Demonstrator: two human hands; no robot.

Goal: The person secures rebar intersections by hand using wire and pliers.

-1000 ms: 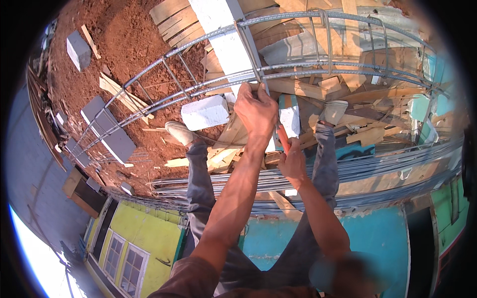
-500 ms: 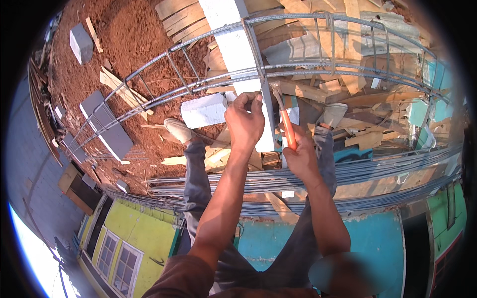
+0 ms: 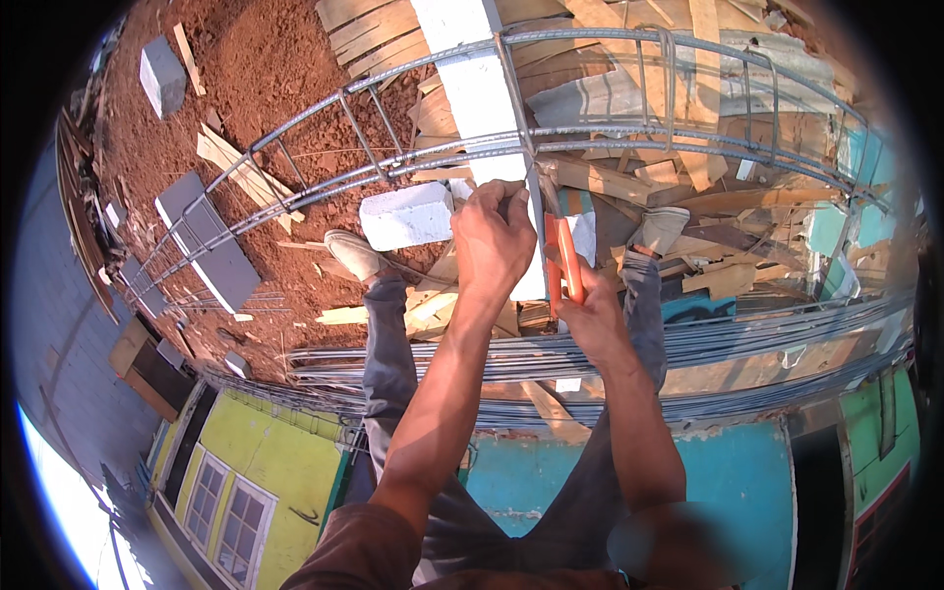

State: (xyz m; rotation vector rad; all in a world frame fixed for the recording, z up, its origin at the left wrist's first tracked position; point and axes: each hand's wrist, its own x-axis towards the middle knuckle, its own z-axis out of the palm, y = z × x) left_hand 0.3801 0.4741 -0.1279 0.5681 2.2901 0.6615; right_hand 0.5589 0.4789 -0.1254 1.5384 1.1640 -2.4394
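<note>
My right hand (image 3: 592, 315) is closed around the orange handles of a pair of pincers (image 3: 569, 254). The two handles are spread apart, and the metal head reaches up beside a white block beam. My left hand (image 3: 492, 236) is closed over the white beam (image 3: 480, 93), fingers bent together just below the rebar cage; what they hold, if anything, is hidden. Long ribbed bars and stirrups form the rebar cage (image 3: 393, 162), which lies across the beam in an arc. A stirrup (image 3: 513, 84) runs along the beam's right edge to where my hands are.
A white block (image 3: 405, 216) lies left of my hands, and grey blocks (image 3: 208, 241) lie farther left on red soil. Wood scraps (image 3: 708, 246) litter the ground around my feet. Bundled steel rods (image 3: 472, 369) stretch across below my hands, before a turquoise wall (image 3: 733, 472).
My left hand has shifted slightly right, its fingers turning downward. In my right hand, the pincers' handles have spread from together to apart.
</note>
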